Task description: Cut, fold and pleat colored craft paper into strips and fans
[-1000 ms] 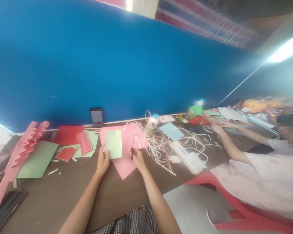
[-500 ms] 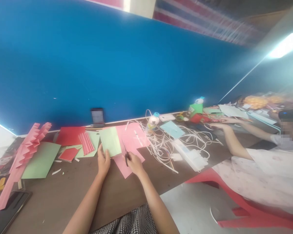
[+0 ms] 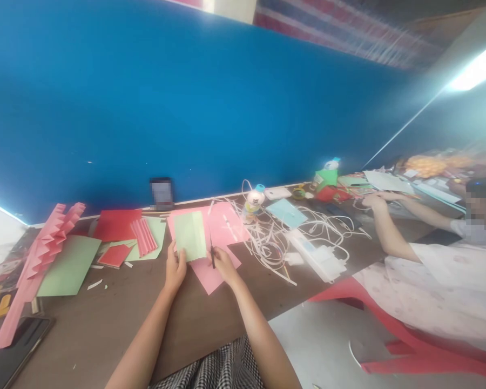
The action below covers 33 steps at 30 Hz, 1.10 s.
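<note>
A sheet of light green paper (image 3: 189, 236) is pinched by its lower left corner in my left hand (image 3: 175, 266), thumb on top. It is held above pink paper (image 3: 209, 277) that lies on the table. My right hand (image 3: 222, 264) grips a pair of dark-handled scissors (image 3: 213, 257), blades pointing away from me. The scissors stand just right of the green paper's right edge; whether the blades touch it I cannot tell.
Left lie folded pink paper (image 3: 44, 259), a green sheet (image 3: 71, 267), red paper (image 3: 117, 225) and a phone (image 3: 18, 346). Right are tangled white cables (image 3: 263, 251), a bottle (image 3: 254, 200) and a power strip (image 3: 314, 256). A co-worker (image 3: 437, 292) sits at the right.
The green paper has moved right and stands more upright, close to the scissors. My left hand has shifted slightly right. The scissors have turned more upright and their blades look closer together.
</note>
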### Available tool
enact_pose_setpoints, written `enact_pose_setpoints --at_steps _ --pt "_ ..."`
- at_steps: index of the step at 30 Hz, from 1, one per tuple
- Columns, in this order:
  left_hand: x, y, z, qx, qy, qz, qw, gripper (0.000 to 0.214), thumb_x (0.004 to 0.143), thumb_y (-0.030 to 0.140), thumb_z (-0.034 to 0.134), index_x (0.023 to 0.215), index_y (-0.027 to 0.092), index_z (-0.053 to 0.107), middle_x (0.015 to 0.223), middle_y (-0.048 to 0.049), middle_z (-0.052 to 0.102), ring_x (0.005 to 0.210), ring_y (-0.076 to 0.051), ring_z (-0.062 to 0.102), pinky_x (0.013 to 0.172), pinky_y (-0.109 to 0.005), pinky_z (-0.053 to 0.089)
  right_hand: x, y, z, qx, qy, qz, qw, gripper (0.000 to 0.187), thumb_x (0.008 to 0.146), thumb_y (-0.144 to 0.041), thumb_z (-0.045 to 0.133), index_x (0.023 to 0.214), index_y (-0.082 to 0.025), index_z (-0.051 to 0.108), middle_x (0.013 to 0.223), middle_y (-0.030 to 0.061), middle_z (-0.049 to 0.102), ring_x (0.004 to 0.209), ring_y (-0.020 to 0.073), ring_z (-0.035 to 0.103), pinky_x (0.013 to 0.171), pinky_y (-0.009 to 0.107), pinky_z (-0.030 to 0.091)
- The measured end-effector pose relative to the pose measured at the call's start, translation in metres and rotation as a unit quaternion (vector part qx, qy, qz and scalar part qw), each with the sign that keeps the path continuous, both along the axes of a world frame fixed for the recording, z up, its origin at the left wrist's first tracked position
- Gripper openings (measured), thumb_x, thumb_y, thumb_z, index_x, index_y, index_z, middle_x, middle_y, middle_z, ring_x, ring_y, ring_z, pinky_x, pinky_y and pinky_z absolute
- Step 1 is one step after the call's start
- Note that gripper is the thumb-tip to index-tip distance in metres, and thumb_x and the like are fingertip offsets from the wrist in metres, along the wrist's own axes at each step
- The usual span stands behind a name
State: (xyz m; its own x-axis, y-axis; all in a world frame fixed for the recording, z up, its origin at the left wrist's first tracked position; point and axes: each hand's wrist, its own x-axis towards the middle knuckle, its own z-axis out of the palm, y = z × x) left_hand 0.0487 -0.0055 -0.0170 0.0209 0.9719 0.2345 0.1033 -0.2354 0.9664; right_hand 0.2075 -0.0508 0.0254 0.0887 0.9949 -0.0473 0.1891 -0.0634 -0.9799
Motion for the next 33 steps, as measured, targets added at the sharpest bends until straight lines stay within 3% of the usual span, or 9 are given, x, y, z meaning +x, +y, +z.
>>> enact_pose_setpoints --at_steps 7,13,21,33 --pt "0.003 -0.004 0.007 -0.007 0.006 -0.039 0.999 0.05 0.084 0.041 0.041 0.127 0.016 0.033 0.113 -0.0134 0.055 0.098 -0.021 0.056 0.082 -0.035 0.045 0.01 0.01 0.014 -0.003 -0.012 0.003 1.0 0.033 0.076 -0.049 0.046 0.064 -0.02 0.036 0.06 -0.0051 0.036 0.056 0.01 0.035 0.054 0.023 0.028" --pt "0.005 -0.005 0.006 -0.017 0.015 -0.057 0.998 0.051 0.084 0.041 0.04 0.129 0.017 0.031 0.104 -0.0111 0.059 0.089 -0.019 0.058 0.075 -0.032 0.047 0.007 0.013 0.015 0.005 0.015 0.017 1.0 0.035 0.077 -0.05 0.043 0.062 -0.021 0.03 0.06 -0.0057 0.029 0.056 0.0099 0.029 0.053 0.023 0.025" --pt "0.006 -0.007 0.012 -0.01 0.02 -0.067 0.998 0.051 0.085 0.041 0.039 0.129 0.017 0.032 0.103 -0.011 0.06 0.089 -0.019 0.058 0.075 -0.032 0.046 0.009 0.017 0.01 0.012 -0.002 0.004 1.0 0.037 0.078 -0.054 0.04 0.063 -0.02 0.033 0.062 -0.0045 0.032 0.059 0.0109 0.03 0.057 0.024 0.027" --pt "0.006 -0.006 0.014 0.0 0.039 -0.052 0.998 0.048 0.085 0.039 0.038 0.128 0.016 0.035 0.108 -0.0113 0.059 0.098 -0.021 0.056 0.083 -0.034 0.043 0.009 0.014 0.02 0.024 0.019 0.028 0.999 0.037 0.081 -0.053 0.036 0.066 -0.02 0.042 0.062 -0.0023 0.041 0.058 0.0126 0.034 0.055 0.025 0.03"
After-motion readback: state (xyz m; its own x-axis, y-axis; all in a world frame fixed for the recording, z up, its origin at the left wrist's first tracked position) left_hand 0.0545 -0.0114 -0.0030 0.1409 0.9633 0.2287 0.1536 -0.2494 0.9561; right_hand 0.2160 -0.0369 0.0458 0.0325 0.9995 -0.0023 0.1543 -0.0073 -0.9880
